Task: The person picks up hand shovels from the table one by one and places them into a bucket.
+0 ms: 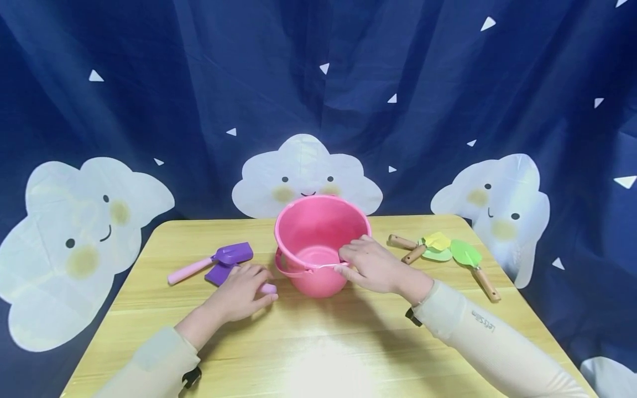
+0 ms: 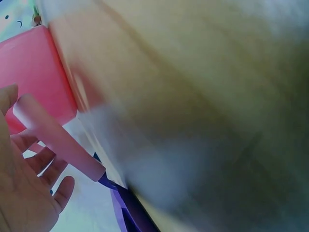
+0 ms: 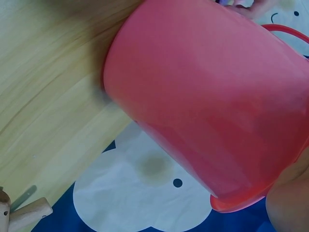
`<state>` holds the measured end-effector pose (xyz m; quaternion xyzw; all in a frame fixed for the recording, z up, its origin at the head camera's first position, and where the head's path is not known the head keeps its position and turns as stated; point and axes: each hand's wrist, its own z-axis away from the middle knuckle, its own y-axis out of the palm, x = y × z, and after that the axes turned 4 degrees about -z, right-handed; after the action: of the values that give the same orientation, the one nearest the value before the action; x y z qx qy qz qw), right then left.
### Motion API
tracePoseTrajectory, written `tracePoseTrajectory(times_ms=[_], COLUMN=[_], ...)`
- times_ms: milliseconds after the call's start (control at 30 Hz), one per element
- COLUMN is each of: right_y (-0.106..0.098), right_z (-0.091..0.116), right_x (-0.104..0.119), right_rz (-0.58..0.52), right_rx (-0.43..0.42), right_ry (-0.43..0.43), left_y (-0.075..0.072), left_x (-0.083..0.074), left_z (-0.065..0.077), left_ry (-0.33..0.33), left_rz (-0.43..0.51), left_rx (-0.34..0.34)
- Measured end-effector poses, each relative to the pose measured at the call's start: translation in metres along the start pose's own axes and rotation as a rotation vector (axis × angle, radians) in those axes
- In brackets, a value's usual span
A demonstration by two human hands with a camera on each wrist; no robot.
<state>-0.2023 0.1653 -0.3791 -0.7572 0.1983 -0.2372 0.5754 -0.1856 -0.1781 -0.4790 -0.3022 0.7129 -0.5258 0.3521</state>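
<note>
A pink bucket [image 1: 318,282] stands upright on the table. My right hand [image 1: 375,265] grips its rim at the right, thumb outside; in the right wrist view, part of that hand [image 3: 289,193] shows at the rim. My left hand [image 1: 241,293] is over a toy shovel with a purple blade [image 1: 217,275] and a pink handle [image 2: 58,137]. In the left wrist view the fingers are spread loosely along that handle; whether they touch it is hard to tell. A second toy shovel [image 1: 191,271], purple with a pink handle, lies just behind and to the left.
Right of the bucket lie several small garden tools with wooden handles: one with a green blade [image 1: 466,253], one with a yellow blade [image 1: 437,241], and one pale green underneath. A dark blue curtain [image 1: 318,99] with white clouds hangs behind the wooden table [image 1: 318,337].
</note>
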Motion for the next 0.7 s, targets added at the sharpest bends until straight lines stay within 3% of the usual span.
tracePoseTrajectory(times_ms=[700], right_y=[0.0004], right_z=[0.0001], right_x=[0.0007], right_rz=[-0.013], right_rx=[0.002], right_ry=[0.001], left_y=[0.0064], left_x=[0.0006], left_z=[0.0038], left_ry=[0.025], left_rz=[-0.025], left_rx=[0.010])
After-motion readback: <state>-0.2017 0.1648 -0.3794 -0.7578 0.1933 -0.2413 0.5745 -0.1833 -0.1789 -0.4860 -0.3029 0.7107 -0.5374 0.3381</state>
